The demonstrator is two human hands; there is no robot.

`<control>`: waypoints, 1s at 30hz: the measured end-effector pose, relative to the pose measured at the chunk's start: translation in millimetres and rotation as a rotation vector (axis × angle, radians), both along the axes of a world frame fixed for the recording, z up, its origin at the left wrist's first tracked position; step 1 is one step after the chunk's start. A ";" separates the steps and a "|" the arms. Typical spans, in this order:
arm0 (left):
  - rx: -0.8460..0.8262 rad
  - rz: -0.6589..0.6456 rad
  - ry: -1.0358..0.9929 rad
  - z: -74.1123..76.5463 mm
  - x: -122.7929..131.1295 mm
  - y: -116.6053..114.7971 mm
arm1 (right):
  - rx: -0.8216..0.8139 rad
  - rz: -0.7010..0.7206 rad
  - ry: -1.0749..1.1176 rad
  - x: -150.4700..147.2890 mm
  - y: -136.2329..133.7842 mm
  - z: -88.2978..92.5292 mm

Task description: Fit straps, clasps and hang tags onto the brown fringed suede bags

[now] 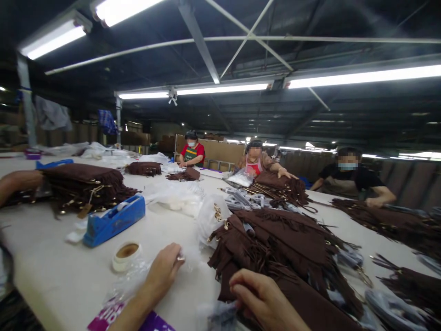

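Note:
My left hand point(164, 266) is closed over the white table, fingers curled. A small shiny whitish bit shows at its fingertips, too small to name. My right hand point(260, 296) is closed too, fingers bent in above the near edge of the brown fringed bags point(275, 239). Whatever it pinches, if anything, is hidden. A blurred clear-and-grey plastic piece point(220, 315) lies just beneath it. Left of my left hand are crumpled clear plastic point(132, 278) and a roll of whitish tape point(127, 256). Purple printed packaging point(106, 315) lies under my left forearm.
A blue tape dispenser point(115, 219) stands at left, by stacked brown fringed bags point(82, 181). Another person's arm point(20, 184) reaches in there. Clear bags point(175, 197) and grey wrapped straps point(241, 197) lie mid-table. Several people work across the table point(186, 230).

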State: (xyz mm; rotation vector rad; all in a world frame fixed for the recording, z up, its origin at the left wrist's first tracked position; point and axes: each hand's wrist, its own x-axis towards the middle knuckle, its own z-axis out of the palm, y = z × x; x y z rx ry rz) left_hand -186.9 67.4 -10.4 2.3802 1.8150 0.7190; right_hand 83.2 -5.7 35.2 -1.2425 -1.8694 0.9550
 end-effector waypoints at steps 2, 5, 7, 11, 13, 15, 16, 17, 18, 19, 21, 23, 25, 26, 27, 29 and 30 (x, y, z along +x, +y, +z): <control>0.051 -0.063 -0.070 -4.3 0.2 1.3 | 0.064 -0.054 0.065 -30.9 29.6 -0.7; 0.104 -0.117 -0.153 -12.1 0.9 3.9 | 0.127 -0.107 0.102 -59.5 58.6 -5.8; 0.123 -0.129 -0.183 -15.4 0.9 5.1 | 0.123 -0.107 0.116 -69.8 68.2 -9.0; 0.127 -0.144 -0.185 -15.4 0.5 6.2 | 0.136 -0.090 0.058 -81.4 74.4 -9.2; 0.108 -0.153 -0.147 -14.1 -1.0 7.0 | 0.170 -0.088 -0.009 -82.9 74.2 -4.9; 0.069 -0.135 -0.066 -13.1 -4.3 9.1 | 0.217 -0.125 -0.057 -78.4 73.8 1.7; 0.045 -0.110 -0.015 -12.7 -6.4 10.9 | 0.237 -0.162 -0.071 -72.8 73.8 5.2; 0.022 -0.077 0.036 -12.3 -8.8 13.1 | 0.251 -0.210 -0.084 -64.6 73.8 8.4; -0.001 -0.038 0.084 -11.8 -11.0 15.4 | 0.254 -0.262 -0.090 -53.9 73.6 11.2; -0.020 -0.001 0.127 -10.9 -13.1 17.4 | 0.242 -0.312 -0.087 -40.8 72.9 13.5; -0.038 0.050 0.189 -8.1 -16.5 19.7 | 0.177 -0.392 -0.054 -9.7 68.9 16.2; -0.036 0.085 0.229 -4.1 -19.1 19.2 | 0.088 -0.445 0.011 22.7 60.5 16.9; -0.015 0.119 0.254 -0.5 -20.7 17.0 | 0.034 -0.495 0.084 50.0 47.2 16.2; 0.026 0.145 0.261 0.7 -20.5 15.6 | 0.026 -0.522 0.116 60.3 38.4 15.6; 0.098 0.170 0.257 1.5 -18.9 13.9 | 0.026 -0.550 0.146 68.2 28.3 14.9; 0.318 0.172 0.200 2.6 -9.1 8.8 | 0.038 -0.595 0.218 77.1 4.4 12.9; 0.441 0.129 0.139 3.3 0.2 4.7 | 0.046 -0.601 0.257 78.8 -8.8 11.5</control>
